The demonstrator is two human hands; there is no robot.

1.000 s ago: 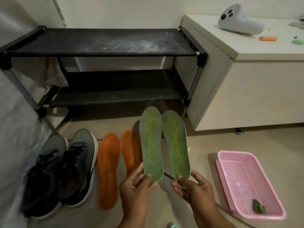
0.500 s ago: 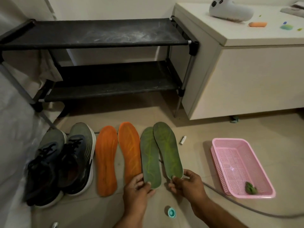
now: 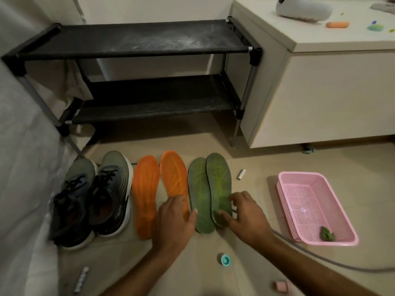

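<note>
**Green insoles laid down, grip let go**

The green insoles (image 3: pixel 210 189) now lie flat on the floor (image 3: pixel 256 159), toes toward the rack (image 3: pixel 149 103). The right one slightly overlaps the inner edge of the left. They sit just beside the orange insoles (image 3: pixel 173 178), so the shoes (image 3: pixel 100 195), the orange pair and the green pair form one row in front of the rack.

A second ago both hands held the green pair up in the air, one heel pinched in each hand. Half a second ago the insoles were down at the floor beside the orange pair, with the heels still pinched. That pinch is gone. The left hand (image 3: pixel 174 221) lies flat with its fingers (image 3: pixel 178 202) straight over the heel of the nearer orange insole, and its thumb tip rests against the edge of the left green one. The right hand (image 3: pixel 248 218) is spread and relaxed at the heel of the right green insole. Its thumb rests on the heel and its fingertips sit at the outer edge, gripping nothing.

Setting the pair down looks finished. The hands seem to be either nudging it straight or about to lift away, and the overlap is the one thing left untidy.

The view has also dipped and drawn nearer, showing more floor close to the person. The pink basket (image 3: pixel 299 175) appears unmoved.
</note>
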